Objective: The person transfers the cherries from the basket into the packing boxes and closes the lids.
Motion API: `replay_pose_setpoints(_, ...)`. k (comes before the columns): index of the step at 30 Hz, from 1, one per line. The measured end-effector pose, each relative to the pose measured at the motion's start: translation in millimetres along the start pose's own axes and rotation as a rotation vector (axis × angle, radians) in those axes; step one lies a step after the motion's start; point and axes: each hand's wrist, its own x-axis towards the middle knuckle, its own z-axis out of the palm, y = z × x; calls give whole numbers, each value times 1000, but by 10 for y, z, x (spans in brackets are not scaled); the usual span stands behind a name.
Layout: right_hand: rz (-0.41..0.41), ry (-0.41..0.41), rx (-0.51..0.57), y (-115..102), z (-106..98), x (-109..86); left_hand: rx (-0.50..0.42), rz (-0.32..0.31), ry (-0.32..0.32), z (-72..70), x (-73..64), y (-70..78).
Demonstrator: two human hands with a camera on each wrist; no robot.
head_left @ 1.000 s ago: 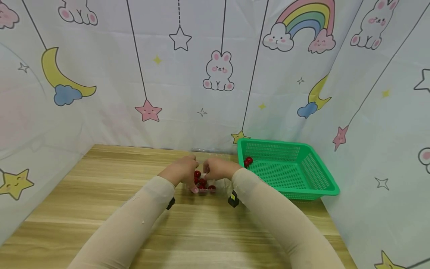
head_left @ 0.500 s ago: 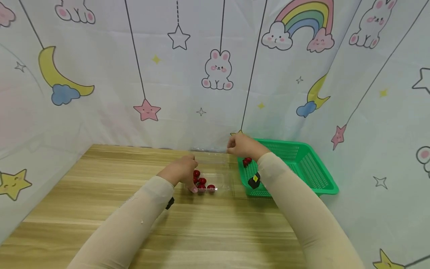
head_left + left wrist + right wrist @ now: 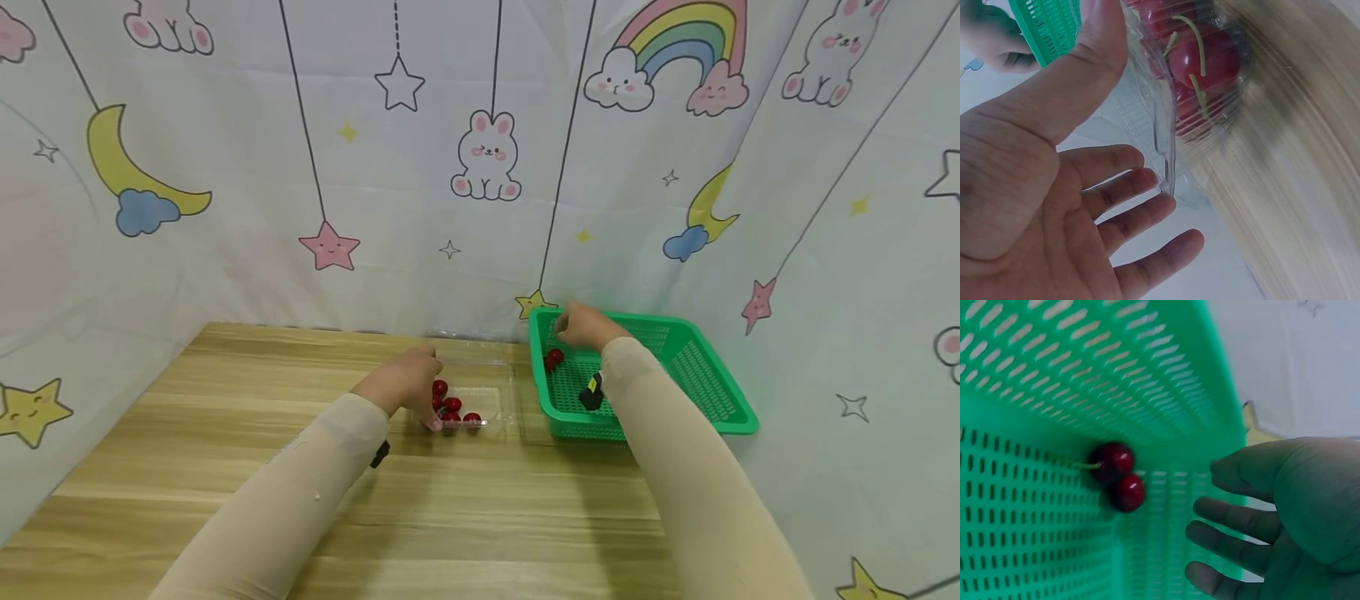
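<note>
Several dark red cherries (image 3: 452, 405) with green stems lie in a clear plastic clamshell box (image 3: 491, 408), whose lid stands folded back. At the box's left side is my left hand (image 3: 401, 379). In the left wrist view, its loosely extended fingertips touch the box rim, while the thumb reaches over toward the front; the thumb's tip is cut off. My right hand (image 3: 588, 327) hovers over the far left corner of the green basket (image 3: 720, 392). Its fingers are loosely extended with nothing seen between them. Two cherries (image 3: 1116, 472) touch each other in that corner of the basket.
A wood-grain table (image 3: 450, 517) bears the box and, to its right, the basket. Close behind both hangs a white cartoon-printed curtain (image 3: 390, 183), which also runs along the left and right sides.
My right hand has lifted from the box and moved right until it is over the basket. The left hand stays at the box, and the cherries there look the same.
</note>
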Motion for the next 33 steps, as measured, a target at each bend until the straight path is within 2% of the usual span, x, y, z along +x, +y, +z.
replay_pose_setpoints(6,-3,-95,-15,143,81,55,-2,2,-4,-7,12,-9)
replay_pose_setpoints(18,33,-157,20,183,241,124,-19,-7,-16,-30,-6,9)
replay_pose_setpoints(24,62,-160,2,233,311,195,-19,-16,-18,-22,-8,-3)
replay_pose_setpoints(33,58,-140,3,310,379,175,-14,-18,-22,-23,-7,-6)
